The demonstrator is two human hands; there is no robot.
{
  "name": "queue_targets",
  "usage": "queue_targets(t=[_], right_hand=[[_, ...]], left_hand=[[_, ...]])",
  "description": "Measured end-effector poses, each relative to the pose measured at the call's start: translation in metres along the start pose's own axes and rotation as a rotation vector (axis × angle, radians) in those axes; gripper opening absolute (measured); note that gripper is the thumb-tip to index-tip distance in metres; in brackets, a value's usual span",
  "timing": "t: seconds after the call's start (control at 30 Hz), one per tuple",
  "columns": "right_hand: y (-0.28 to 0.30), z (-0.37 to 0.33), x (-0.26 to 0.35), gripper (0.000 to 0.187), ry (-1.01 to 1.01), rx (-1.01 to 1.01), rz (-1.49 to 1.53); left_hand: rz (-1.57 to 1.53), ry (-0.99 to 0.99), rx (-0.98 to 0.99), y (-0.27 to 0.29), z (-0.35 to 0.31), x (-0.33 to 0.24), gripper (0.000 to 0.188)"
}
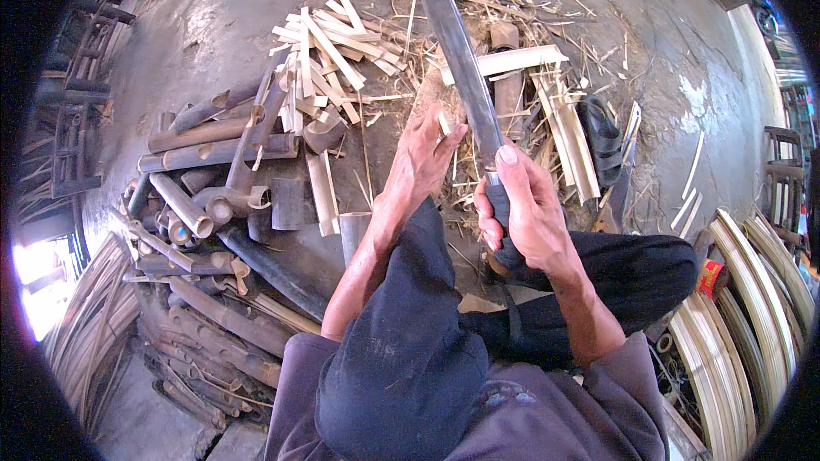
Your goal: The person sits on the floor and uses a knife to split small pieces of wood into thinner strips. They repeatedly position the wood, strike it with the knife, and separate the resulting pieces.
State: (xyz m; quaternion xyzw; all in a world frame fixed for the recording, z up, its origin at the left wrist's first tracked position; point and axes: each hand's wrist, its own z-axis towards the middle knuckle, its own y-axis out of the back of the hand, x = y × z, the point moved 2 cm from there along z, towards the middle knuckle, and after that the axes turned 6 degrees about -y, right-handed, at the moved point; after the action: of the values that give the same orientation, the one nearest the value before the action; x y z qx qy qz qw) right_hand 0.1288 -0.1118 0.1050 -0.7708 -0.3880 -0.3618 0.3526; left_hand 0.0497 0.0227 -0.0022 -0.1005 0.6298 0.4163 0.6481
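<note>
From the head camera, your right hand [525, 209] is wrapped tight around the dark handle of a long machete [461, 60], thumb laid up along the top of the grip. The blade rises from your fist toward the far edge of the concrete floor [213, 0], tilting slightly to your left, its tip close to the top of the view.

Your left hand [423, 158] is just beside the blade, on its left. The fingers pinch a small pale bamboo sliver [444, 124] near the lower part of the blade; whether the sliver touches the steel, you cannot tell from here.

Both forearms come up over your dark-trousered knees [410, 333], and you sit low on the floor.

Ahead of your hands, toward the far edge of the floor, lies a loose pile of pale split bamboo strips [329, 43] amid straw-like shavings. To your left sits a heap of dark round bamboo sections [209, 196], some hollow ends facing you. To your right, a dark sandal [602, 137] rests near flat split slats [568, 137]. Along the right edge of the floor, long bent bamboo strips [752, 290] lie bundled in curves, with a small red box [713, 277] just beside your right knee.
</note>
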Motion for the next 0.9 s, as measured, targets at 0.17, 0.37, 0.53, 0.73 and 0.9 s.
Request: queue_targets(t=[0.17,0.37,0.53,0.73,0.9], right_hand=[[-0.0029,0.0003,-0.0029,0.042,-0.077,-0.028,0.01],[-0.005,-0.0031,-0.0016,0.043,-0.09,-0.047,0.012],[-0.0018,-0.0054,-0.0007,0.044,-0.092,-0.059,-0.003],[-0.0011,-0.0063,0.0003,0.044,-0.101,-0.074,-0.001],[-0.0016,-0.0065,0.0026,0.041,-0.118,-0.091,-0.026]], left_hand=[[0.007,-0.021,0.048,-0.0001,-0.0036,-0.0067,0.019],[-0.007,-0.087,0.032,0.0003,-0.006,-0.0039,0.022],[-0.011,-0.099,0.028,-0.0025,-0.0038,-0.0074,0.025],[-0.018,-0.089,0.057,-0.003,-0.0012,-0.0072,0.027],[-0.019,-0.16,0.016,-0.0041,-0.0008,-0.0067,0.029]])
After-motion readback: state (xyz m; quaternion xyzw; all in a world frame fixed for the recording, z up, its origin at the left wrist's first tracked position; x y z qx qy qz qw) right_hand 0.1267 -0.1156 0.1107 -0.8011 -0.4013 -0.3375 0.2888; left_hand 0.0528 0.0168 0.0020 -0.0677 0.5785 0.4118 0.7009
